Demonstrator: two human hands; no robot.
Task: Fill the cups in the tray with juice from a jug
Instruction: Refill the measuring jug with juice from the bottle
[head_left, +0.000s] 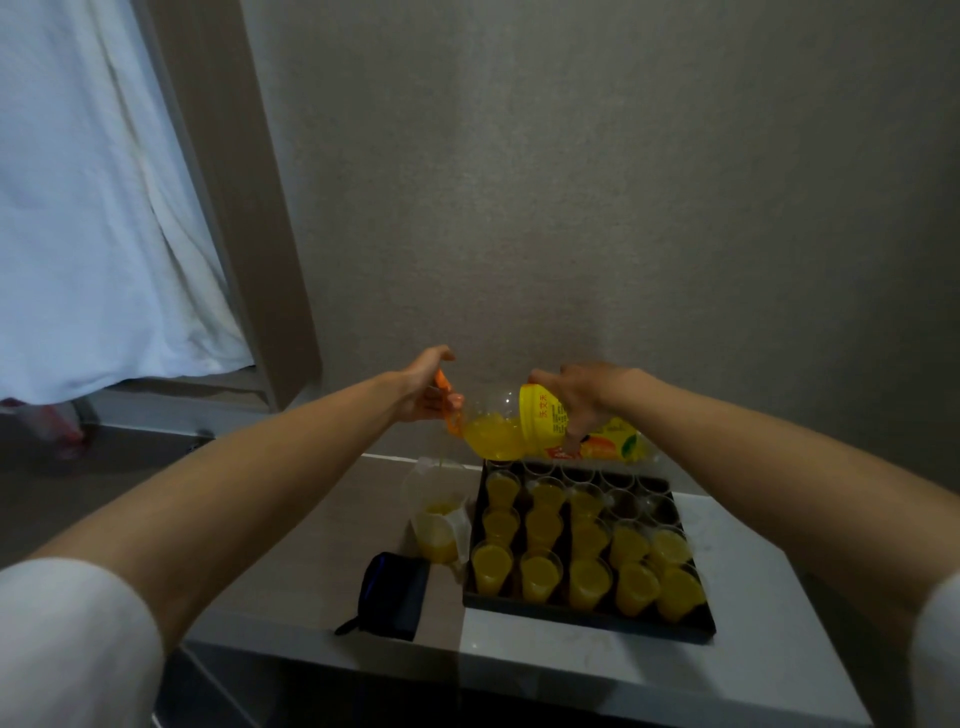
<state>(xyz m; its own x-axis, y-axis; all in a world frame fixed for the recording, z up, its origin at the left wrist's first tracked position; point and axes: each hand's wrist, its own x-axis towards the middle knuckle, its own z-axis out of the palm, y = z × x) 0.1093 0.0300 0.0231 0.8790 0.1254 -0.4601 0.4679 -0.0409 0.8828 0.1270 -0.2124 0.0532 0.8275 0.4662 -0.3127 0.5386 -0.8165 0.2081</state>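
Note:
A large juice bottle (511, 428) with a yellow label is tipped on its side above the table. My left hand (423, 387) grips its orange handle near the neck, and my right hand (584, 397) grips its body from above. A thin stream of orange juice falls from its mouth into a clear plastic jug (439, 512), which stands left of the tray and is partly filled. The dark tray (587, 621) holds several clear cups (540, 574); most are filled with juice, and several at the far right and back stand empty (621, 501).
A dark blue pouch (392, 595) lies on the white table (571, 675) in front of the jug. The wall stands close behind the table. A white curtain (88, 208) hangs at the left, with floor below it.

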